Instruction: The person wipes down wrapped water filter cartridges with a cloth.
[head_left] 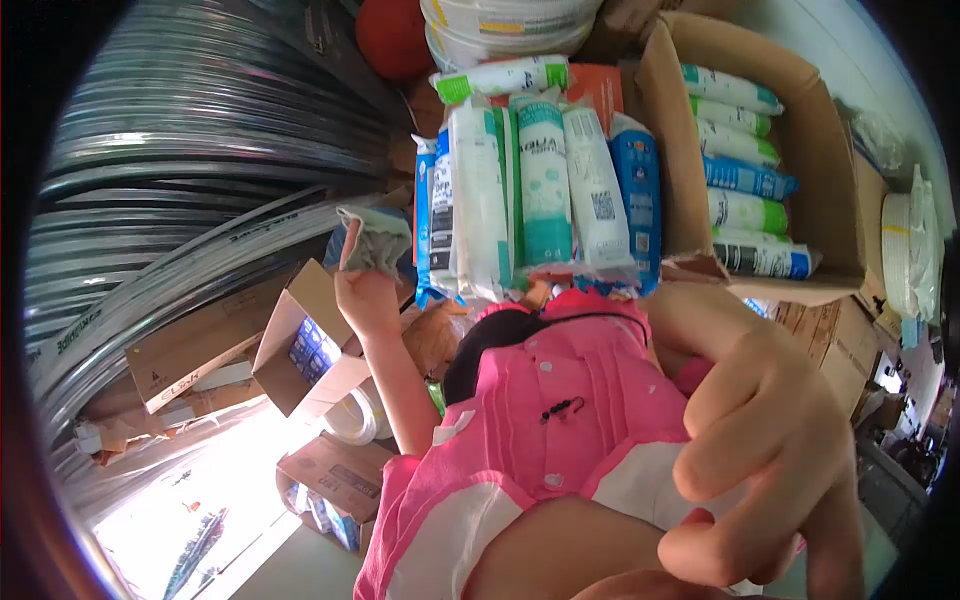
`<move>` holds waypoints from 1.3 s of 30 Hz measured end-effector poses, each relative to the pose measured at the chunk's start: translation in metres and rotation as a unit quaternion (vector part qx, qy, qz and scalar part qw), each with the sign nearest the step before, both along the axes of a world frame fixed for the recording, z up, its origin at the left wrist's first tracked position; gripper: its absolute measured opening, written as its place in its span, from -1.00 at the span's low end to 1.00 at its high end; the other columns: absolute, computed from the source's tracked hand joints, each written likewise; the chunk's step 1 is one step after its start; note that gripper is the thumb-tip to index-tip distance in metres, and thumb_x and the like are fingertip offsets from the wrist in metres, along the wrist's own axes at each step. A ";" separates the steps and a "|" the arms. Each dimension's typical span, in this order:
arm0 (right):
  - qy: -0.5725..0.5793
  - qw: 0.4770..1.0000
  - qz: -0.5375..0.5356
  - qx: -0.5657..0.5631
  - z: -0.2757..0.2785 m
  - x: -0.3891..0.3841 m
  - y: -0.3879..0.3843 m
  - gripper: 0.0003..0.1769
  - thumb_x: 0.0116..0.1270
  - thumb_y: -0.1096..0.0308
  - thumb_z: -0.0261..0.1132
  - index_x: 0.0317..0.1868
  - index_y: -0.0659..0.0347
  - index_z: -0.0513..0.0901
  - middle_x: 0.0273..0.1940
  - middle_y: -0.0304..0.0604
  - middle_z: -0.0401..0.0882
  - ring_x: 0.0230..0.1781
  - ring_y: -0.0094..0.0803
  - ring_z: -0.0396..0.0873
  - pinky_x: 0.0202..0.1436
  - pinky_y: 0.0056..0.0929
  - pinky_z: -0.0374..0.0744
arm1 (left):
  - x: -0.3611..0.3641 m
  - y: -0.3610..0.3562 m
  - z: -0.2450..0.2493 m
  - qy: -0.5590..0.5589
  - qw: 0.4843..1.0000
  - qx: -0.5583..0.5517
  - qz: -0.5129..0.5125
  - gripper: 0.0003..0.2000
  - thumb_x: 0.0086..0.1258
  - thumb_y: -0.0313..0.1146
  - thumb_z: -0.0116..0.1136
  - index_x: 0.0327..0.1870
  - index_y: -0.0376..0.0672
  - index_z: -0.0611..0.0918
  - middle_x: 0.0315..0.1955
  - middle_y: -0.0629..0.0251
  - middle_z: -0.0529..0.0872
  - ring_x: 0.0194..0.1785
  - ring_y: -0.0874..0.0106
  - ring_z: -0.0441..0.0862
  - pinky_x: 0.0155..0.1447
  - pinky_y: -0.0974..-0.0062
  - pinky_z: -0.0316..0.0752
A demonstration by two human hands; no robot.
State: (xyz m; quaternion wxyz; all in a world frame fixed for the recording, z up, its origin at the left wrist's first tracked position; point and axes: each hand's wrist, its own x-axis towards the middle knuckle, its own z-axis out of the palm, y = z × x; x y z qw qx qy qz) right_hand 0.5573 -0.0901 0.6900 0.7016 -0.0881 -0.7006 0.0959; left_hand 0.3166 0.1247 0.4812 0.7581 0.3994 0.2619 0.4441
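Note:
My left hand (366, 297) is raised at the left, its fingers closed on a crumpled grey-white cloth (380, 240). Just right of the cloth stands a row of plastic-wrapped packs (543, 180) in white, green and blue, with another pack (500, 78) lying across behind them. My right hand (765, 440) is very close to the camera at the lower right, large in view. Its fingers are curled inward, and whatever they may grip is hidden. My pink and white shirt (545, 410) fills the lower middle, with small dark beads on its front.
An open cardboard box (830, 200) at the upper right holds several similar packs. Coils of dark pipe (220, 150) fill the upper left. Lower left are an open carton (285, 350) and another box (335, 475) with packets. White buckets (510, 30) stand at the back.

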 end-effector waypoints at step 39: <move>-0.098 0.972 0.040 -0.209 -0.030 0.055 -0.058 -0.70 0.29 0.38 0.15 0.04 -0.03 0.53 -0.29 -0.10 0.69 -0.46 -0.37 0.50 -0.41 -0.46 0.34 | 0.030 -0.013 -0.022 0.255 0.945 0.184 0.086 -0.66 0.41 -0.39 0.11 0.11 -0.40 0.52 0.18 -0.03 0.58 0.28 0.22 0.52 0.36 0.30 0.45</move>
